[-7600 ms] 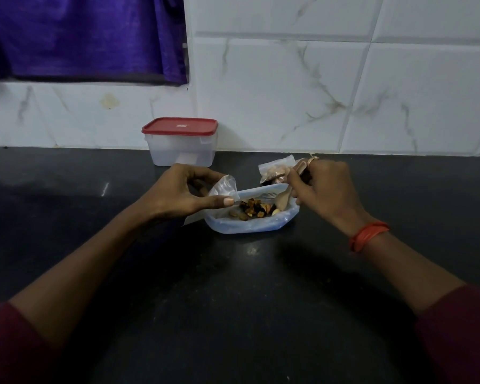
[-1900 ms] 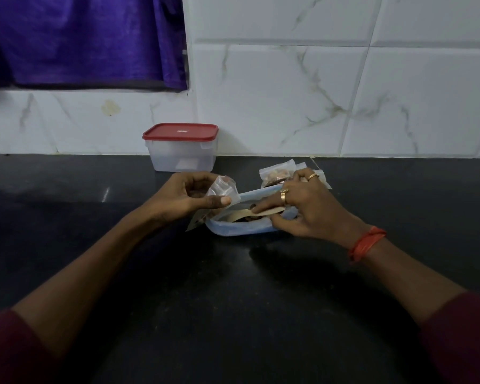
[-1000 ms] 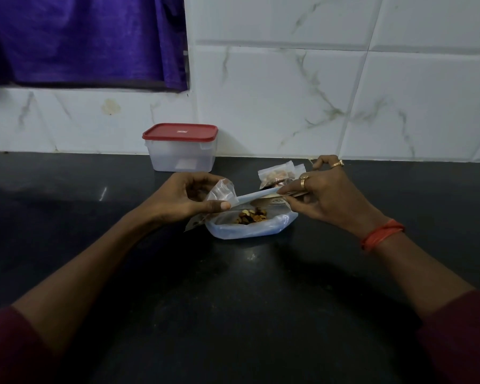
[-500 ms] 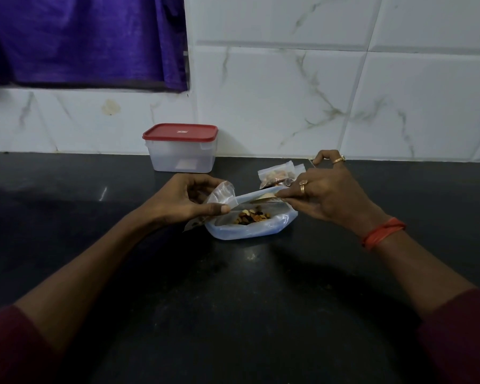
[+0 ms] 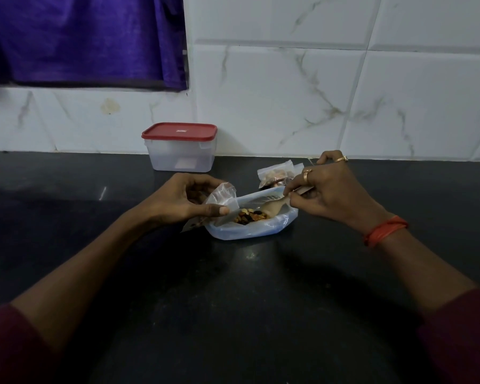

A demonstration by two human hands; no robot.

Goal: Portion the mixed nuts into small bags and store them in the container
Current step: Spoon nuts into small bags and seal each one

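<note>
A large clear bag (image 5: 250, 230) of mixed nuts (image 5: 250, 216) lies open on the black counter. My left hand (image 5: 187, 202) pinches a small clear bag (image 5: 222, 195) at the big bag's left rim. My right hand (image 5: 326, 195) grips a pale wooden spoon (image 5: 275, 207) by its handle, with the bowl of the spoon down among the nuts. Behind the big bag lies a small filled bag (image 5: 277, 173). A clear container (image 5: 182, 151) with its red lid on stands against the wall.
The black counter (image 5: 233, 300) stretches wide in front of the bags. A white tiled wall (image 5: 316, 92) runs along the back. A purple cloth (image 5: 81, 40) hangs at the upper left.
My right hand has turned the spoon from lying flat over the big bag's mouth to dipping its bowl into the nuts. My left hand has kept the small bag in place.
</note>
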